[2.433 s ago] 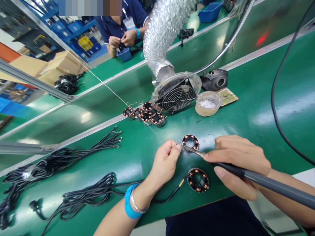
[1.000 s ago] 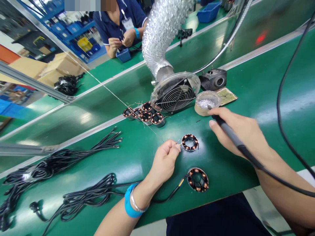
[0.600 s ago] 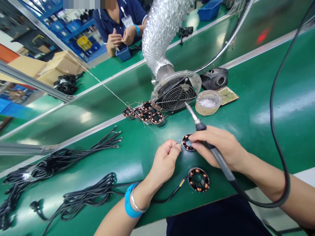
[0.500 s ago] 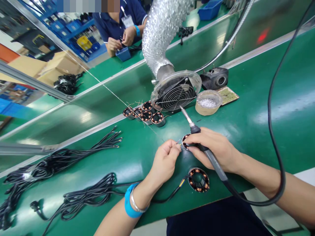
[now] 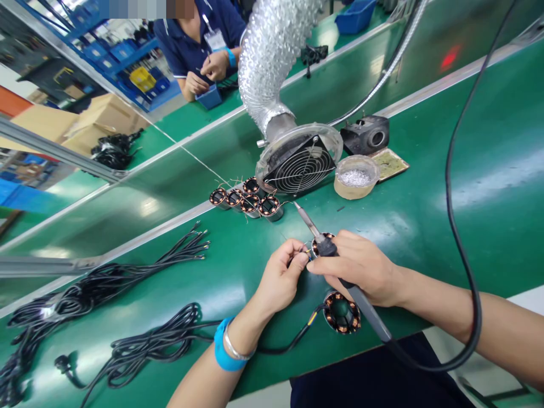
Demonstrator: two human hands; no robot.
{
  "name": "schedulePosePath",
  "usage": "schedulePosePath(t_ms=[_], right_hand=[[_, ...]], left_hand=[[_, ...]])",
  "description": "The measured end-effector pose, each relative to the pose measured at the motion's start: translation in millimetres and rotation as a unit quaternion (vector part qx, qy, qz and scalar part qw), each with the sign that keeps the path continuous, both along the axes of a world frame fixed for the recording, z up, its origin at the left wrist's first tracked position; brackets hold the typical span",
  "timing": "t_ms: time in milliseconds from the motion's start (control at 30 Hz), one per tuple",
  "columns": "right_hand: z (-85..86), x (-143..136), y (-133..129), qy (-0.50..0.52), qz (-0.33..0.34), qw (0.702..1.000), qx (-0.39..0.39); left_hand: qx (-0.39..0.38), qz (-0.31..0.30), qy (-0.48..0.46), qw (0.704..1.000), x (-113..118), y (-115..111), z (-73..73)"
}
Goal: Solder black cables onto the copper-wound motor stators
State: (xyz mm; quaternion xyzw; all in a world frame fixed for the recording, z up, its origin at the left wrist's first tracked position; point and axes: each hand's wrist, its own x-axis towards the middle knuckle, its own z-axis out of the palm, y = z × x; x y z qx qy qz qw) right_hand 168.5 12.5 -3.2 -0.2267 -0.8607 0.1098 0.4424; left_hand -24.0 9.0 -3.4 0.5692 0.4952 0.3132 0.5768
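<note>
My left hand (image 5: 283,277) is closed, with thumb and forefinger pinching thin coloured wires (image 5: 309,253) beside a small copper-wound stator (image 5: 315,248). In my right hand (image 5: 365,269) is a soldering iron (image 5: 366,310), its bare metal tip pointing up and left, away from the wires. Right-hand fingers are beside the small stator, partly hiding it; whether they grip it I cannot tell. Below the hands, a second stator ring (image 5: 342,328) lies on the bench, joined to a black cable (image 5: 284,348). A thin strand slants down from the upper left toward my left hand.
Several stators (image 5: 270,208) stand grouped beneath a fume extractor (image 5: 304,164). Right of it are a round tub (image 5: 356,190) of silvery bits, a small tray (image 5: 393,165) and a black stand (image 5: 365,135). Cable bundles (image 5: 153,337) lie left. Across the divider, a person works at a blue bin (image 5: 209,98).
The soldering iron has shifted left and down, its tip leaving the extractor grille. My right-hand fingers have moved left, closer to my left fingertips. The whole view has shifted slightly.
</note>
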Motion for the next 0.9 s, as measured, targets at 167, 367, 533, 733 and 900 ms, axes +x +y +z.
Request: schedulePosePath(t_ms=[167,367,533,733,900], right_hand=[[-1.2,-1.2,-0.1,0.000,0.010,1.000,-0.003],[-2.6,-3.3,-0.2,0.004,0.005,1.000,0.000],[-5.9,-6.5,-3.0,0.025,-0.043,0.998,-0.028],[-5.5,-8.7,-5.2,0.064,-0.034,0.995,-0.075],[1.7,-5.1,-3.4,0.082,-0.050,0.992,-0.083]], left_hand=[[0.006,0.001,-0.003,1.000,0.6,-0.1,-0.6],[0.012,0.000,-0.001,1.000,0.1,0.6,0.1],[0.007,-0.001,0.014,1.000,0.3,-0.1,2.4],[0.007,-0.008,0.018,1.000,0.0,-1.5,3.0],[-0.003,-0.006,0.007,1.000,-1.9,-3.0,4.0]])
